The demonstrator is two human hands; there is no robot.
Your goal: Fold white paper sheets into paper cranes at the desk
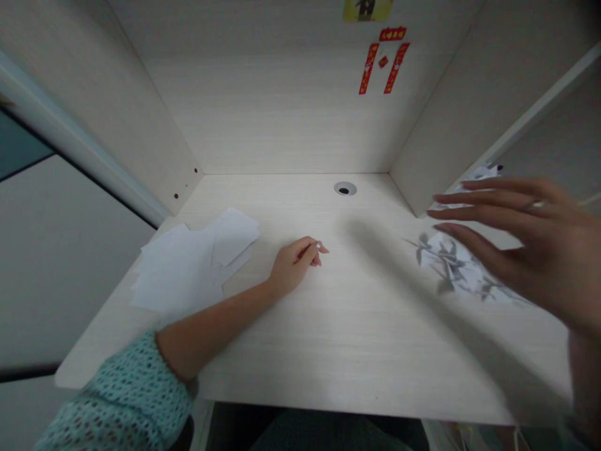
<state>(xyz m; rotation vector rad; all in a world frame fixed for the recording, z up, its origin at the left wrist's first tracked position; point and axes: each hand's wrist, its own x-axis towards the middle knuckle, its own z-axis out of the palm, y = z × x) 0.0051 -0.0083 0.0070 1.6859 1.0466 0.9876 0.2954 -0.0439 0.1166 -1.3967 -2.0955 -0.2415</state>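
Note:
My left hand rests on the desk with its fingers curled in; nothing sticks out of them. To its left lies a loose stack of white paper sheets, partly behind my forearm. My right hand is raised at the right, slightly blurred. Its fingers are stretched and its thumb is apart, with nothing between them. Beneath and behind it is a heap of small folded or crumpled white paper pieces, which the hand partly hides.
The pale wooden desk has a back panel and side panels. A round cable hole sits near the back. Red paper strips and a yellow sticker are on the back panel. The desk's front edge runs along the bottom.

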